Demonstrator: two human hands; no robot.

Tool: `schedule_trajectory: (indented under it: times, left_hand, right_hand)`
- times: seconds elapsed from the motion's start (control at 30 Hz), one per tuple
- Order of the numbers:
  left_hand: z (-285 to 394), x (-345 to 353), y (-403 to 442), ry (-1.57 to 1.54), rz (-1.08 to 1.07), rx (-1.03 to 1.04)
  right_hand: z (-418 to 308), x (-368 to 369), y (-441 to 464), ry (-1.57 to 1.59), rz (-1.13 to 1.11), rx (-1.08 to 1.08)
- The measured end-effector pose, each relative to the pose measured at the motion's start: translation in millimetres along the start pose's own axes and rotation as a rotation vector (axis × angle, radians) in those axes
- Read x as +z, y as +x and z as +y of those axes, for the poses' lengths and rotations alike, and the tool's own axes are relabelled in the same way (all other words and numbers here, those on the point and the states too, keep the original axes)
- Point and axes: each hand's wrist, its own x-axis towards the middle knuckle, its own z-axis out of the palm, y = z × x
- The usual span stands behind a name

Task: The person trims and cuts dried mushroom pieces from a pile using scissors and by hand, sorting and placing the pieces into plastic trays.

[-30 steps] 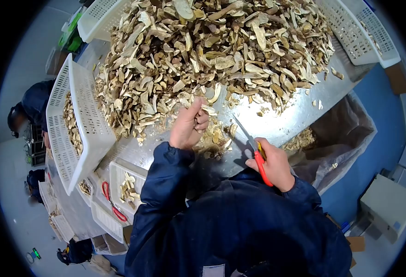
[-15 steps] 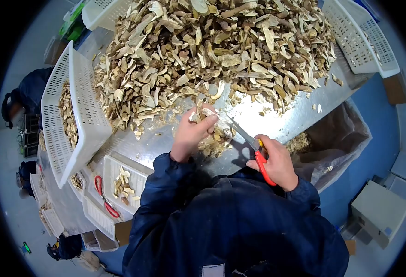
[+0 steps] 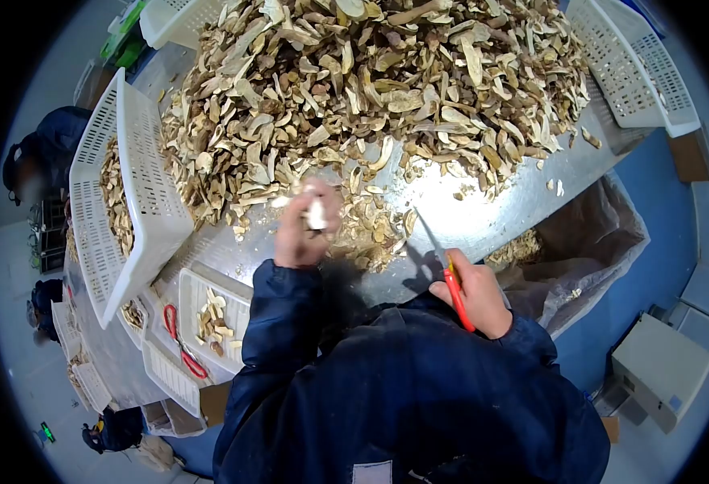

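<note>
In the head view my left hand (image 3: 296, 235), blurred by motion, has its fingers curled round a pale piece of dried mushroom (image 3: 316, 214). It is over the metal table, just in front of a large heap of dried mushroom slices (image 3: 354, 97). My right hand (image 3: 486, 300) grips red-handled scissors (image 3: 456, 297), their blades pointing away from me and up to the left. Small mushroom scraps (image 3: 375, 234) lie on the table between the two hands.
A white perforated basket (image 3: 157, 173) holding slices leans at the left. Beside it are a white tray (image 3: 246, 310) with several pieces and another pair of red-handled scissors (image 3: 183, 343). A plastic-lined bin (image 3: 604, 234) stands at the right. Co-workers (image 3: 56, 153) are at far left.
My left hand has moved left with the mushroom piece, away from the scissors. My right hand has shifted slightly down and left, with the scissors still in it.
</note>
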Motion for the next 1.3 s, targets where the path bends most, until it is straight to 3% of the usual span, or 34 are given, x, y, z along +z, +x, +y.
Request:
schedule_trajectory:
  times: [0.13, 0.23, 0.27, 0.37, 0.4, 0.5, 0.63, 0.8, 0.9, 0.93, 1.03, 1.13, 1.3]
  left_hand:
    - [24.1, 12.9, -6.1, 0.057, 0.616, 0.246]
    - [32.0, -10.8, -1.7, 0.085, 0.419, 0.172]
    - [29.8, -17.4, 1.6, 0.133, 0.458, 0.118]
    - [18.2, -23.5, 19.6, 0.67, 0.421, -0.088]
    - [9.0, -5.6, 27.6, 1.065, 0.512, -0.025]
    - [-3.5, 7.4, 40.1, 1.656, 0.594, -0.054]
    - [-20.9, 10.4, 60.9, 1.719, 0.353, 0.253]
    - [-34.2, 23.6, 83.3, 2.23, 0.336, 0.098]
    - [-38.1, 25.3, 89.5, 2.303, 0.35, 0.086]
    - [-33.1, 28.4, 83.8, 2.094, 0.29, 0.166]
    - [-26.6, 57.5, 62.1, 1.926, 0.325, 0.057]
    - [-24.0, 69.6, 42.2, 2.031, 0.225, 0.211]
    - [-29.9, 82.9, 22.0, 2.084, 0.135, 0.27]
  right_hand:
    - [10.6, -3.4, -1.6, -0.066, 0.137, 0.08]
    - [24.1, 1.1, -0.2, -0.104, 0.184, 0.094]
    - [30.8, 5.9, 0.4, -0.117, 0.215, 0.051]
    - [35.7, 11.9, -0.1, -0.163, 0.232, 0.024]
    - [36.9, 12.8, 0.0, -0.164, 0.248, 0.014]
    - [39.3, 13.6, -0.7, -0.164, 0.284, -0.005]
    - [37.4, 12.1, -0.3, -0.169, 0.279, 0.006]
    - [35.4, 10.4, 0.3, -0.174, 0.275, 0.019]
    - [34.2, 8.6, -0.8, -0.174, 0.27, 0.024]
    - [35.8, 7.7, -1.4, -0.172, 0.27, 0.028]
    - [34.8, 2.6, -3.2, -0.143, 0.194, 0.071]
    - [24.1, -6.7, -3.4, -0.084, 0.126, 0.032]
    - [7.0, -13.4, -1.5, -0.012, 0.023, 0.052]
